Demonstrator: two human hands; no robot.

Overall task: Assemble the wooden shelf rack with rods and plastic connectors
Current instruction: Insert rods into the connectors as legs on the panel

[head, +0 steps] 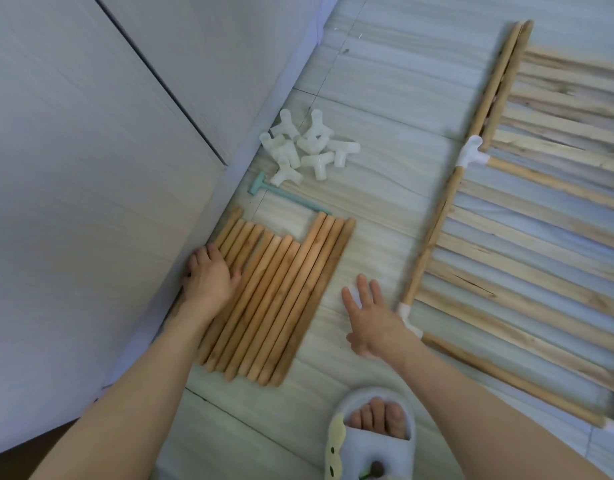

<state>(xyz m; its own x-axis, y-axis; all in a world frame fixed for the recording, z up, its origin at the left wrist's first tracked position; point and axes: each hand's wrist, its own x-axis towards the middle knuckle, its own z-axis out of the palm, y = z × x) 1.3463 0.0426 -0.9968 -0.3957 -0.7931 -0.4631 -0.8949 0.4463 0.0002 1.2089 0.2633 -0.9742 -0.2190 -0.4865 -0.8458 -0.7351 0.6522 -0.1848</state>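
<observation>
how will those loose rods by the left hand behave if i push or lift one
The rods look like round, smooth dowels, so a pushed one will probably roll across the hard floor. They look stiff, likely light. They lie packed side by side, so the left hand resting on them may shift its neighbours.

We see our left hand [212,277] resting on the rods [274,296], our right hand [371,320] spread above the floor [367,237], connectors [307,147] piled beyond, and a slatted shelf [541,220] at right.

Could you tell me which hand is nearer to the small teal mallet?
Left. The left hand rests on the rods below the teal mallet; the right hand hovers farther off, lower right.
</observation>
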